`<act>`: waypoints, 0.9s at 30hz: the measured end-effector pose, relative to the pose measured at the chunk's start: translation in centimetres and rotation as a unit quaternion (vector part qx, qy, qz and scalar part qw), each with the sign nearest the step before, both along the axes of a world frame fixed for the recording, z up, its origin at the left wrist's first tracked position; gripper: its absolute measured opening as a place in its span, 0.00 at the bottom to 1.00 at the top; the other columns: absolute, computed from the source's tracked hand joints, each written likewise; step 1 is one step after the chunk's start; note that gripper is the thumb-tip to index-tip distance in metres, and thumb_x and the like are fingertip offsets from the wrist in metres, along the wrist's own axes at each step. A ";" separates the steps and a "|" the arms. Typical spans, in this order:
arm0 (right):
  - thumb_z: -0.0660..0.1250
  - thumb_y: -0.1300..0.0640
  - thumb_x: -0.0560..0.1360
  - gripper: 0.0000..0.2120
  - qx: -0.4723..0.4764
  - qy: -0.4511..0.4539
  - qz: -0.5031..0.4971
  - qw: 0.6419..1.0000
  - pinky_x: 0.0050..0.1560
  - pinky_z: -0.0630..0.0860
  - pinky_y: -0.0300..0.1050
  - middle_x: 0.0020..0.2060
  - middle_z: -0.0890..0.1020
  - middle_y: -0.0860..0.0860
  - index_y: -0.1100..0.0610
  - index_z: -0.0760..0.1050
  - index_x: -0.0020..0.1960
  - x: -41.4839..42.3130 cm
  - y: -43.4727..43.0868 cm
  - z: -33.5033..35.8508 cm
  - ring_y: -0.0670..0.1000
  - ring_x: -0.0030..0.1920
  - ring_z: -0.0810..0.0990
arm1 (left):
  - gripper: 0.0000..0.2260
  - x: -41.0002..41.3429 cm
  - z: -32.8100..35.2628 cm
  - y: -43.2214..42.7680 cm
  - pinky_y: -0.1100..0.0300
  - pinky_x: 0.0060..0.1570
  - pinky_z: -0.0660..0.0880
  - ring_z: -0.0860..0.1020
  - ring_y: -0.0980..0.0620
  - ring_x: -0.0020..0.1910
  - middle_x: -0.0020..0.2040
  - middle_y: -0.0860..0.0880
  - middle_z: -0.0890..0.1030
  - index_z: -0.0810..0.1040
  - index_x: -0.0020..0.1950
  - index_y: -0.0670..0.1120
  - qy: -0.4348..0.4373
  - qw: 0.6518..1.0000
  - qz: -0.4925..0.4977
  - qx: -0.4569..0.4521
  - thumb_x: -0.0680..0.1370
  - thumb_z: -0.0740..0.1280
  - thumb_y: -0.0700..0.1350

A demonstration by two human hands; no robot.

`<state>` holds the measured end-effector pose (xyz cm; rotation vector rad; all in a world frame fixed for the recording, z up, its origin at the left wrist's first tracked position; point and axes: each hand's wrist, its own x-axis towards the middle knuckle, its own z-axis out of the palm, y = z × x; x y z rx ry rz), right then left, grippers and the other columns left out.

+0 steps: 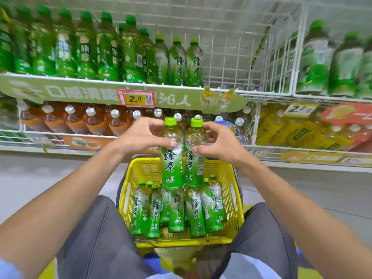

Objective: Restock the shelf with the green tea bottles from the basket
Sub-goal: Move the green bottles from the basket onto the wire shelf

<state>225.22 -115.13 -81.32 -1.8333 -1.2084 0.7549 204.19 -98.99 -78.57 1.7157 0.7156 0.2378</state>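
Note:
Two green tea bottles hang upright side by side above the yellow basket [234,200]. My left hand [141,137] grips the left bottle [172,164] near its neck. My right hand [220,143] grips the right bottle [194,164] the same way. Several more green tea bottles [177,212] lie inside the basket, between my knees. On the upper wire shelf [241,91], three matching green tea bottles [178,61] stand in a row, with bare shelf space to their right.
Darker green bottles [86,47] fill the upper shelf's left side. Brown tea bottles [92,121] line the lower shelf. Yellow drink bottles [291,129] and more green ones [322,57] sit in the right section. A price tag [136,98] hangs on the shelf edge.

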 end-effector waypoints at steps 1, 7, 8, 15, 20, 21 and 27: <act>0.83 0.44 0.63 0.37 0.026 -0.007 0.004 1.000 0.64 0.76 0.44 0.60 0.82 0.45 0.49 0.76 0.68 0.6 0.3 1.5 0.44 0.59 0.81 | 0.25 0.5 1.6 0.4 0.62 0.55 0.78 0.82 0.61 0.53 0.57 0.55 0.84 0.82 0.60 0.44 -0.014 1.000 -0.009 0.012 0.65 0.83 0.43; 0.82 0.59 0.68 0.27 0.130 -0.060 -0.015 0.990 0.54 0.77 0.38 0.53 0.86 0.48 0.56 0.79 0.65 3.7 1.7 12.0 0.43 0.48 0.83 | 0.32 4.1 11.2 2.4 0.66 0.59 0.77 0.78 0.66 0.55 0.65 0.50 0.79 0.78 0.68 0.40 -0.112 0.988 -0.003 0.109 0.66 0.82 0.41; 0.82 0.61 0.68 0.26 0.147 -0.070 -0.020 0.986 0.53 0.77 0.37 0.51 0.86 0.47 0.55 0.79 0.63 4.1 2.0 13.6 0.41 0.47 0.83 | 0.32 4.8 12.9 2.7 0.67 0.59 0.77 0.79 0.64 0.57 0.65 0.51 0.79 0.78 0.68 0.42 -0.125 0.985 -0.005 0.123 0.66 0.82 0.42; 0.80 0.62 0.69 0.27 0.192 -0.091 -0.054 0.976 0.55 0.76 0.35 0.54 0.85 0.46 0.60 0.77 0.66 6.8 4.7 19.8 0.40 0.52 0.84 | 0.15 9.0 18.7 4.5 0.68 0.42 0.78 0.83 0.64 0.43 0.43 0.60 0.87 0.83 0.50 0.51 -0.147 0.977 0.014 0.155 0.68 0.81 0.38; 0.82 0.52 0.66 0.33 0.163 -0.101 -0.063 0.979 0.65 0.77 0.48 0.57 0.85 0.46 0.57 0.77 0.68 8.7 7.2 19.9 0.42 0.57 0.83 | 0.35 10.9 18.5 6.1 0.52 0.63 0.78 0.83 0.54 0.56 0.57 0.49 0.86 0.81 0.65 0.42 -0.142 0.978 0.045 0.148 0.61 0.86 0.51; 0.82 0.51 0.66 0.32 0.154 -0.096 -0.063 0.981 0.66 0.76 0.49 0.56 0.85 0.45 0.56 0.77 0.68 8.8 7.4 19.7 0.42 0.57 0.83 | 0.40 11.2 18.4 6.3 0.54 0.65 0.76 0.82 0.54 0.58 0.60 0.49 0.84 0.79 0.68 0.42 -0.140 0.977 0.057 0.151 0.59 0.86 0.53; 0.81 0.46 0.67 0.35 0.142 -0.037 -0.082 0.986 0.66 0.76 0.46 0.57 0.84 0.43 0.53 0.75 0.70 9.8 8.0 18.6 0.42 0.57 0.82 | 0.45 12.9 17.4 7.6 0.54 0.70 0.68 0.75 0.51 0.67 0.71 0.46 0.76 0.68 0.76 0.42 -0.107 0.981 0.029 0.160 0.64 0.83 0.51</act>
